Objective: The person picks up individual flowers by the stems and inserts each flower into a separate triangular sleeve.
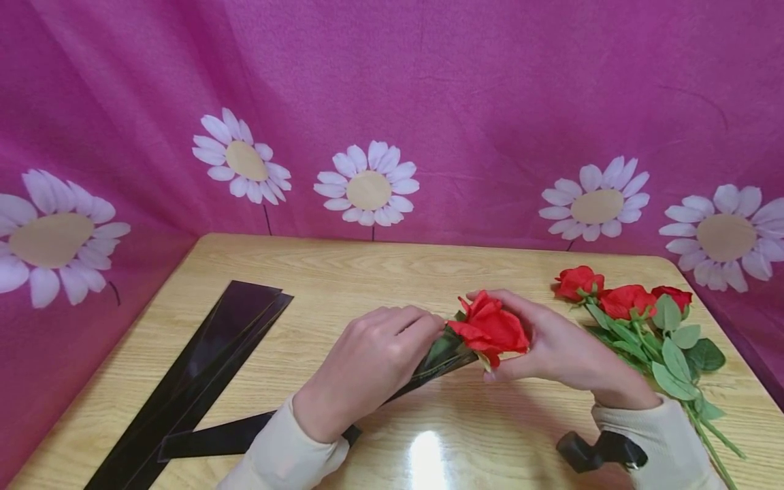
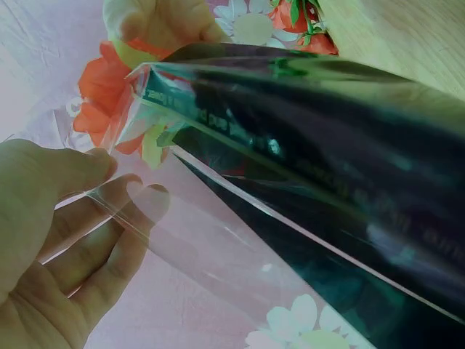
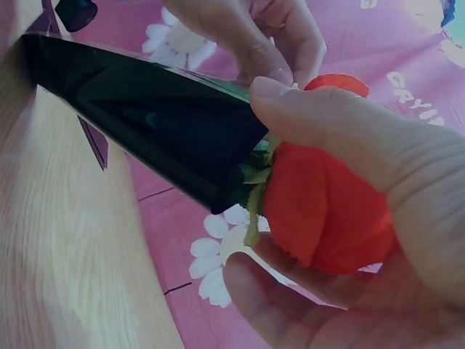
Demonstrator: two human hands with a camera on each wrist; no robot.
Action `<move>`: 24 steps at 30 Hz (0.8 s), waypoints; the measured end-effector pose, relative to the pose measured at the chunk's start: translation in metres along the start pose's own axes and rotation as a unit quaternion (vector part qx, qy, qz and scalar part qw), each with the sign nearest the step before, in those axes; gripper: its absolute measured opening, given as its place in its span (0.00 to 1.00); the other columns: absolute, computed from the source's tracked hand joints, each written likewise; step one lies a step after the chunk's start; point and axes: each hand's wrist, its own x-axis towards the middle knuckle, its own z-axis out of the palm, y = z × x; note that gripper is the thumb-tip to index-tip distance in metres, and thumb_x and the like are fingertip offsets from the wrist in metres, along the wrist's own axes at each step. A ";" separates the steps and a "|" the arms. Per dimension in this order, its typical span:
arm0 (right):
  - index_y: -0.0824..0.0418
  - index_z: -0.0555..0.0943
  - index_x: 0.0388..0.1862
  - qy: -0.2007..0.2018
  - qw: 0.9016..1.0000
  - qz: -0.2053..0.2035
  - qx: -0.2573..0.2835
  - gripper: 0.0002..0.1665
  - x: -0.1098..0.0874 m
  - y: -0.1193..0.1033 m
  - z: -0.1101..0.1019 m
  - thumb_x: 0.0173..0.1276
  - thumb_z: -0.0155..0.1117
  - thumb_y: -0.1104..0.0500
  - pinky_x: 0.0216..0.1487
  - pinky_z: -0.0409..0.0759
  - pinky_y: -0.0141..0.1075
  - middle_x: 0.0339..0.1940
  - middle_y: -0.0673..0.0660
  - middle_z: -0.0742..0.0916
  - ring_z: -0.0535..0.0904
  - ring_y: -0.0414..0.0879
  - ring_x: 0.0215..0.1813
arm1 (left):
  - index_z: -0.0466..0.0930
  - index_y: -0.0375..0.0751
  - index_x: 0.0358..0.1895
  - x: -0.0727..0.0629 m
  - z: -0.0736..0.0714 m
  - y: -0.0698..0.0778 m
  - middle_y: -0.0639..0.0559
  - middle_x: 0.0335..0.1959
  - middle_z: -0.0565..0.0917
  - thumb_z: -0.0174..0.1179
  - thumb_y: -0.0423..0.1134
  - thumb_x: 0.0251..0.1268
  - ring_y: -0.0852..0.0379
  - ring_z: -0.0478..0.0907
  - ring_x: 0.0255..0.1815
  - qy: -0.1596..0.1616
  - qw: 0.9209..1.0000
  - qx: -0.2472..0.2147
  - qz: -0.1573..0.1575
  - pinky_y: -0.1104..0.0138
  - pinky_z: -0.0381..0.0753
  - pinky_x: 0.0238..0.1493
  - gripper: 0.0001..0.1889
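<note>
A red rose (image 1: 490, 327) stands with its bloom out of the wide mouth of a tapered black-and-clear plastic flower sleeve (image 3: 160, 120). My left hand (image 1: 376, 361) pinches the clear film at the sleeve's mouth between thumb and fingers; lettering runs along the film in the left wrist view. My right hand (image 1: 560, 350) is curled round the bloom, thumb on one side and fingers on the other. Green leaves (image 3: 256, 174) show just below the bloom at the sleeve's edge. Most of the stem is hidden by the dark plastic.
More black sleeves (image 1: 184, 381) lie overlapped on the table's left side. A dark strip (image 1: 214, 435) crosses them and runs under my left sleeve. Several red roses (image 1: 627, 301) with leafy stems lie at the right. Behind the wooden table (image 1: 343, 272) hangs a pink daisy cloth (image 1: 465, 102).
</note>
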 end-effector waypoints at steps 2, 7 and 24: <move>0.42 0.64 0.78 -0.002 1.000 -0.009 0.003 0.56 0.000 0.001 -0.001 0.54 0.84 0.53 0.59 0.81 0.31 0.65 0.54 0.83 0.83 0.39 0.59 | 0.87 0.48 0.47 0.000 0.000 0.000 0.57 0.41 0.91 0.68 0.41 0.69 0.62 0.89 0.39 0.001 1.000 0.000 -0.002 0.68 0.89 0.46 0.07; 0.40 0.59 0.81 -0.002 0.999 -0.042 0.015 0.59 -0.001 0.002 -0.005 0.58 0.82 0.57 0.62 0.81 0.29 0.74 0.55 0.75 0.78 0.36 0.66 | 0.87 0.47 0.47 0.000 -0.001 -0.001 0.57 0.43 0.91 0.69 0.40 0.69 0.62 0.89 0.40 0.007 1.000 0.005 -0.004 0.69 0.89 0.45 0.07; 0.47 0.71 0.73 0.111 0.993 -0.036 -0.020 0.38 -0.007 -0.009 -0.014 0.66 0.75 0.58 0.58 0.83 0.25 0.67 0.51 0.80 0.81 0.32 0.62 | 0.88 0.46 0.45 -0.001 -0.001 -0.005 0.55 0.41 0.91 0.70 0.37 0.67 0.61 0.90 0.40 0.029 0.999 0.011 -0.016 0.68 0.89 0.43 0.06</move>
